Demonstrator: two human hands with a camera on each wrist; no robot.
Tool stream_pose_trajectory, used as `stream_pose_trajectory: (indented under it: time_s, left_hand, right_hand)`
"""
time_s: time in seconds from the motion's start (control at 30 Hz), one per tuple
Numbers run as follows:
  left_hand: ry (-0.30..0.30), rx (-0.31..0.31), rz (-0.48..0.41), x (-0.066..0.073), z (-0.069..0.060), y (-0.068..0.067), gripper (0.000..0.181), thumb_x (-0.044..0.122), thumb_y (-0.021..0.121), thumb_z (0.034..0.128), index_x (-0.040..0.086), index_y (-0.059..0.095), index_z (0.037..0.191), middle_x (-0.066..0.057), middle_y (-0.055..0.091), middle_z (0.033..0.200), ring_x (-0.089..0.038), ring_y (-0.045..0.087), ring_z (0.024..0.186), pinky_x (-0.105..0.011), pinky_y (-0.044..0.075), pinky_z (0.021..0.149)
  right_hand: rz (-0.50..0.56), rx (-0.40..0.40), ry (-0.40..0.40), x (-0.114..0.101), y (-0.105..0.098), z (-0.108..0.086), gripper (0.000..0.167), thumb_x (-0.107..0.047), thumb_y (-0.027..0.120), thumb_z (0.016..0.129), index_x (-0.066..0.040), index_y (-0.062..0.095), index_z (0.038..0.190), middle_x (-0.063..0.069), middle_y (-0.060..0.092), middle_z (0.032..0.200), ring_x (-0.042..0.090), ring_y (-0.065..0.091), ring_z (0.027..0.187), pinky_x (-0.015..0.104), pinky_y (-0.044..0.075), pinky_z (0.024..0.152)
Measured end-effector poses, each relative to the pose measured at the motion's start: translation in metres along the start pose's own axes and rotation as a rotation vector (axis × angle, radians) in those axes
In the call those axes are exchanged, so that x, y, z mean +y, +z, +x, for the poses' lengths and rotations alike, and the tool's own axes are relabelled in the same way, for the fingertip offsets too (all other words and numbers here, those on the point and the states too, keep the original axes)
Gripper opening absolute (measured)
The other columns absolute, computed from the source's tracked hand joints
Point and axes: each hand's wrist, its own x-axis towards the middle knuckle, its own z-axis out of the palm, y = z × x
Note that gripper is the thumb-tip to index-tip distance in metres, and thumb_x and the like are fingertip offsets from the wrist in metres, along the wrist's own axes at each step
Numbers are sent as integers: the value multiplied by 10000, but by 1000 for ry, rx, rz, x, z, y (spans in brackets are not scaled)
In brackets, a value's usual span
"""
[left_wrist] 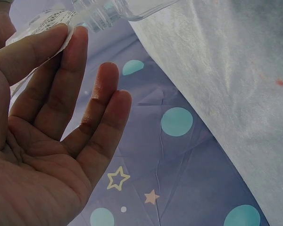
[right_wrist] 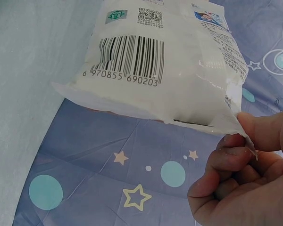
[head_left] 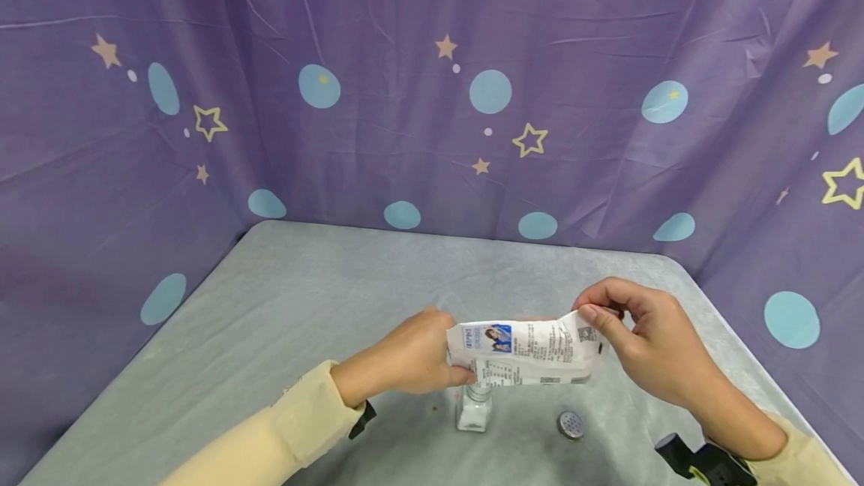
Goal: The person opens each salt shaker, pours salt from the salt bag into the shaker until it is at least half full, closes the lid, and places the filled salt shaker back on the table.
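Just above a clear bottle (head_left: 474, 415), both hands (head_left: 421, 355) (head_left: 651, 347) pinch a white, barcoded packet (head_left: 529, 355).

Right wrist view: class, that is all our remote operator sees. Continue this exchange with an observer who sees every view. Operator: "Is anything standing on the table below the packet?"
Observer: Yes, the head view shows a clear bottle upright on the table, below the left-hand end of the packet.
Operator: I can't see the left hand. What is it doing?
Observer: It pinches the packet's edge between thumb and fingers; the left wrist view shows this closely.
Operator: Is anything else lying near the bottle?
Observer: A round grey cap with small holes, to the bottle's right in the head view.
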Motion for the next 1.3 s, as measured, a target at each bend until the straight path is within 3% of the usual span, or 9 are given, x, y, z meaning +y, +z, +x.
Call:
stream_pose_trajectory:
  time_s: [1.3]
  left_hand:
    - [-22,3,-5,0,-1,2,298,129,891,777,109,797,1058,15,786,926,13,639,657,-220,511,542]
  right_hand:
    - [-6,-6,-10,-1,-1,1,256,30,723,912,-222,697,875,-123,604,699,57,493,581,215,390,498]
